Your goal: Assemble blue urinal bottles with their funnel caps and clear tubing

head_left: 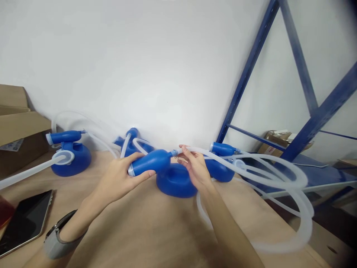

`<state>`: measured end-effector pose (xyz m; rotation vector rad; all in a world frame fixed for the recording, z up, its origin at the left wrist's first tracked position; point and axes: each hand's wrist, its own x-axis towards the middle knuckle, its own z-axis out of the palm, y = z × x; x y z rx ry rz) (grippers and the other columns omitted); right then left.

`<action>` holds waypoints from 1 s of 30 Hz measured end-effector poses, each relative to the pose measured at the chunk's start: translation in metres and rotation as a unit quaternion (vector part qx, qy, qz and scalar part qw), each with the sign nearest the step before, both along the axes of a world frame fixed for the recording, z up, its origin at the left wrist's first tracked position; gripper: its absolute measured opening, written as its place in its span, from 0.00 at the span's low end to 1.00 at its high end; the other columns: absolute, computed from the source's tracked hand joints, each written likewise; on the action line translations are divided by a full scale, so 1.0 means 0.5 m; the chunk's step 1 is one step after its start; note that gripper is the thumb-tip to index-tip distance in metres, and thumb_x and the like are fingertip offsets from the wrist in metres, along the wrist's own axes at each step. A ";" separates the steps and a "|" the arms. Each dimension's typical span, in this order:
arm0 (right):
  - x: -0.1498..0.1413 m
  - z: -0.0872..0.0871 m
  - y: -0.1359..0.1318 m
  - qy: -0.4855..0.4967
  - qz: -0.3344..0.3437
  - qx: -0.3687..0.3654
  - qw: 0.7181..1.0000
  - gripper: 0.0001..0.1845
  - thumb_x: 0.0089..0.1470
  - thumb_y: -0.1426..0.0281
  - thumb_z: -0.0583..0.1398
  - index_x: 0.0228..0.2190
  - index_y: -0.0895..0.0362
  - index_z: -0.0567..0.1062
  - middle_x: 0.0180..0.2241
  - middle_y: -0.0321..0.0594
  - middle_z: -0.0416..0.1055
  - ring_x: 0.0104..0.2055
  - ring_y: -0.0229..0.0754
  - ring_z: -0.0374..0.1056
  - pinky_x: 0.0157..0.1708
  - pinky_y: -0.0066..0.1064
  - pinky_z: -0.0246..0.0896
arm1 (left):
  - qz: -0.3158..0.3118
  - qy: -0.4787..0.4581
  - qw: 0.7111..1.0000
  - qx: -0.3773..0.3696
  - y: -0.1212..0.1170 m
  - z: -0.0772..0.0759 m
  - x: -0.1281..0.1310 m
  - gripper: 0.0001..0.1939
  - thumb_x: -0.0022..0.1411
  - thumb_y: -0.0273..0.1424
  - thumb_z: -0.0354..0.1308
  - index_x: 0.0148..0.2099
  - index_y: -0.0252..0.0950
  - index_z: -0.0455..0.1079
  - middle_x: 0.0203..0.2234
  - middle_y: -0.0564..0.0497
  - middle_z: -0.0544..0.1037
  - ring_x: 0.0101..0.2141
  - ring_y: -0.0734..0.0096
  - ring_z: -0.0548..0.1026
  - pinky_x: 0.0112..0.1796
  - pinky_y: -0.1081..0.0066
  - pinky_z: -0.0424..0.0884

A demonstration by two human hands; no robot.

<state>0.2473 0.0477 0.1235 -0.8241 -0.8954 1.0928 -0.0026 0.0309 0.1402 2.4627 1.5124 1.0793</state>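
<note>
My left hand (121,176) is closed around a blue bottle-shaped plastic piece (153,162), which lies nearly level with its pale wide end to the left. At its narrow end a nozzle (174,153) meets a translucent white hose (205,152). My right hand (195,165) pinches the hose close to this joint; how far the hose sits on the nozzle I cannot tell. A small wire clip (176,157) shows beside the joint. Below the held piece, a rounded blue container (177,182) rests on the table, partly hidden.
Similar blue containers with hoses stand at left (71,160), at the back (132,145) and at right (221,169). Looping hose (304,223) overhangs the table's right edge. A tablet (26,219) lies at left, near a cardboard box (25,126). A blue metal rack (248,74) rises at right.
</note>
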 end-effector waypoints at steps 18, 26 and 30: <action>0.178 -0.049 0.040 -0.545 0.066 -0.067 0.833 0.18 0.55 0.59 0.69 0.45 0.54 0.84 0.47 0.47 0.83 0.53 0.58 0.76 0.56 0.47 0.68 | 0.015 -0.197 0.941 -0.275 0.011 -0.047 0.058 0.35 0.58 0.65 0.54 0.45 0.38 0.75 0.21 0.53 0.77 0.18 0.62 0.76 0.25 0.67 0.72; 0.176 -0.081 0.074 -0.557 0.211 -0.046 0.802 0.14 0.45 0.58 0.73 0.28 0.56 0.86 0.31 0.39 0.83 0.38 0.50 0.77 0.42 0.36 0.69 | 0.082 -0.129 0.978 -0.140 0.087 -0.094 0.198 0.23 0.66 0.55 0.53 0.39 0.41 0.74 0.28 0.45 0.81 0.38 0.44 0.82 0.38 0.62 0.71; 0.172 -0.090 0.081 -0.558 0.243 -0.024 0.793 0.17 0.43 0.55 0.73 0.25 0.57 0.85 0.28 0.40 0.82 0.35 0.47 0.76 0.39 0.33 0.68 | 0.052 -0.215 0.959 -0.179 0.123 -0.096 0.248 0.23 0.66 0.54 0.56 0.43 0.38 0.74 0.34 0.41 0.82 0.39 0.46 0.82 0.41 0.60 0.73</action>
